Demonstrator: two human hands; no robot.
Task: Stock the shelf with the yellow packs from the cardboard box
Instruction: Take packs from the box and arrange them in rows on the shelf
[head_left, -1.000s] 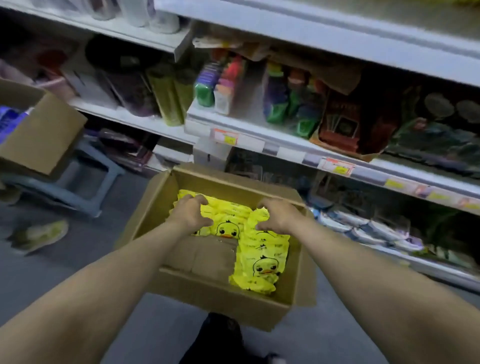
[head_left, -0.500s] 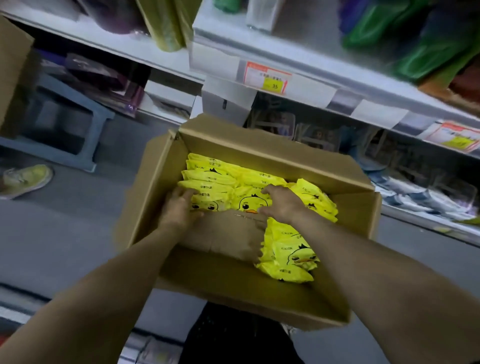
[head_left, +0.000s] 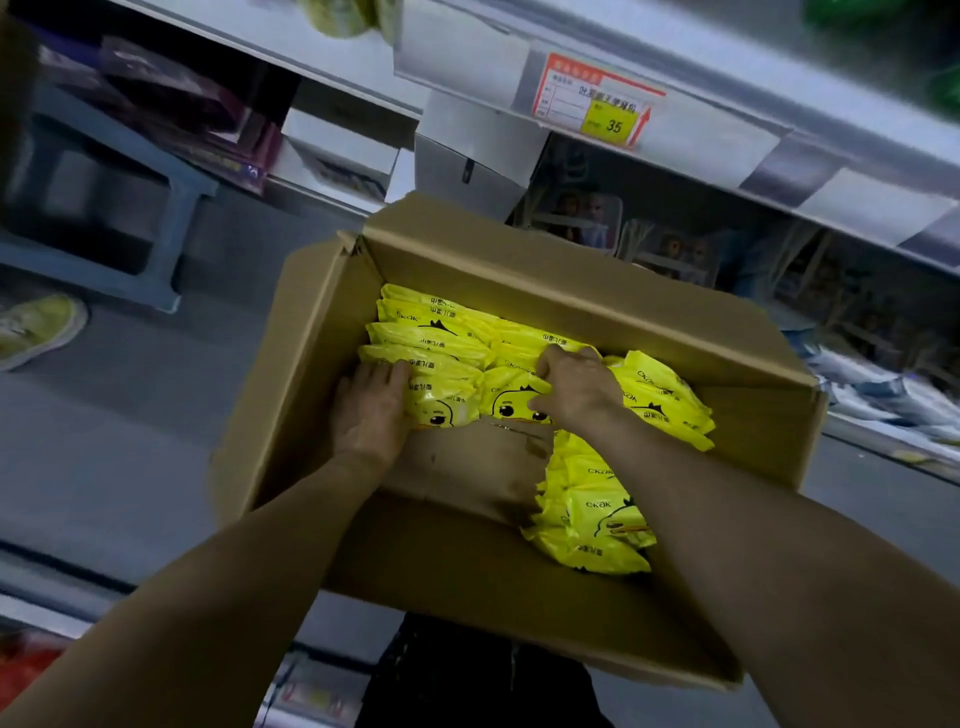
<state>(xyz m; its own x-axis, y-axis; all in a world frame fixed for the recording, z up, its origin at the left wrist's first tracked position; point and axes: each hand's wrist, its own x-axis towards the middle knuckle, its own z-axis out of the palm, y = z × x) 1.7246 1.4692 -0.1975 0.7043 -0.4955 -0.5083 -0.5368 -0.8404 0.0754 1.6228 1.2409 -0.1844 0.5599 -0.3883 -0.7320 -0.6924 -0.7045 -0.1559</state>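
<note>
Near shelf (head_left: 727, 143), left hand (head_left: 369, 415) presses yellow packs (head_left: 431, 338) (flat-fingered); right hand (head_left: 576, 389) grips them.

1. Light is dim and bluish throughout; the floor (head_left: 130, 441) lies in flat grey shade.
2. The yellow packs (head_left: 447, 332) are the brightest patch, their print sharp and legible.
3. The cardboard box (head_left: 493, 571) shows a dark, shadowed near wall.
4. The price label (head_left: 597, 104) reads softly.
5. The wide lens bends the shelf edge (head_left: 727, 156), and the corners smear into blur.

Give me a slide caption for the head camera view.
Left hand presses and right hand grips yellow packs in the cardboard box beside a shelf.
</note>
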